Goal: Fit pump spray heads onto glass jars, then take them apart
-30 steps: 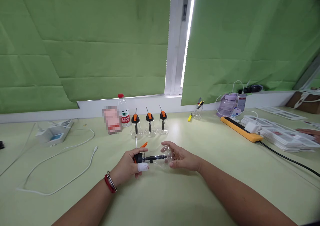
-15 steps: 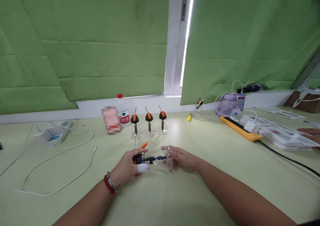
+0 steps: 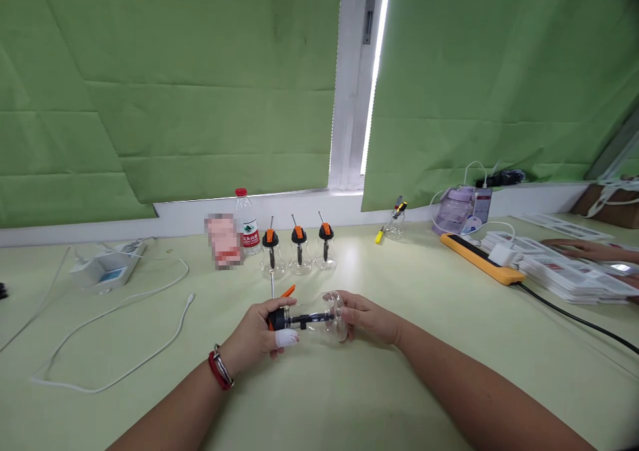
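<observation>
A clear, flared bottle [image 3: 319, 328] with a black-and-orange top is sideways between the hands; whether it touches the pale green desk [image 3: 324, 398] cannot be told. The left hand [image 3: 255, 326], one digit wrapped in white, has its grip closed around the top; the right hand [image 3: 370, 318] has its grip clamped on the broad base. Beyond, three matching upright bottles [image 3: 299, 253] stand in a row.

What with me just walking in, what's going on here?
A person holds a clear bottle sideways: the left hand grips its black-and-orange cap, the right hand its wide base. Three similar capped bottles stand upright in a row beyond. At the right, another person's hand is by stacked white panels.
</observation>
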Demonstrator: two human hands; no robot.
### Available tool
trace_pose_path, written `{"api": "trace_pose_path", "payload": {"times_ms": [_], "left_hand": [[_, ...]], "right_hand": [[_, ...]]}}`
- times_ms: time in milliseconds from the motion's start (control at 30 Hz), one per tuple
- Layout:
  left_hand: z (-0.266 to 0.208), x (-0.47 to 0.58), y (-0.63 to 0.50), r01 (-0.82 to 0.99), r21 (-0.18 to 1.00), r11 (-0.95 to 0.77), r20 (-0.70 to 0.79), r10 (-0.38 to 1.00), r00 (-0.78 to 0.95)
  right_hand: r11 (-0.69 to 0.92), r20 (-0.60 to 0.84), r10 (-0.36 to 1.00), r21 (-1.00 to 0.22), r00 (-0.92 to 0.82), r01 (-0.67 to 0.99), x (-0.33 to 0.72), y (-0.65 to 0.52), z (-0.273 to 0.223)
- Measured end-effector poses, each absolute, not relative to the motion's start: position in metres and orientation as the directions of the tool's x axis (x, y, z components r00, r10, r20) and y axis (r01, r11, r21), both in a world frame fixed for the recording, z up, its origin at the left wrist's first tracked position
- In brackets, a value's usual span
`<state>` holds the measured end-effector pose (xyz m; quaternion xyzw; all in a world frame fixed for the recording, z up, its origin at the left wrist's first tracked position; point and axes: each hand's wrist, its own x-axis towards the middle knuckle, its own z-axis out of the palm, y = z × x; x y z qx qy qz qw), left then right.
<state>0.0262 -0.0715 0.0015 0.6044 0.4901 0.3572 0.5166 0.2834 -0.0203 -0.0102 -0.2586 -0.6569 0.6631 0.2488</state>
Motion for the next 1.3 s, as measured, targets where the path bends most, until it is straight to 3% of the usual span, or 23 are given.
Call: {"api": "trace_pose_path", "payload": {"times_ms": [167,467,700,1000,1300], "left_hand": [[0.001,0.025,-0.072,0.205,0.978,0.025,-0.08,0.961,0.264],[0.006,0.026,-0.072,0.199,0.98,0.007,-0.057,0.967,0.247],[0.001,0.025,-0.072,0.199,0.98,0.024,-0.077,0.962,0.263],[0.001,0.026,-0.071,0.191,0.981,0.019,-0.072,0.958,0.277],[0.006,0.027,-0.072,0.19,0.982,0.008,-0.054,0.971,0.234]], "right_hand": [[0.002,-0.05,0.671,-0.998,-0.739,0.069,0.284,-0.019,-0.012],[0.099,0.093,0.638,-0.994,-0.765,-0.039,0.288,-0.022,-0.003],[-0.013,0.019,0.644,-0.999,-0.765,-0.035,0.285,-0.021,-0.006],[0.001,-0.037,0.682,-0.999,-0.731,0.051,0.283,-0.019,-0.012],[0.133,0.132,0.634,-0.989,-0.762,-0.06,0.288,-0.021,-0.005]]}}
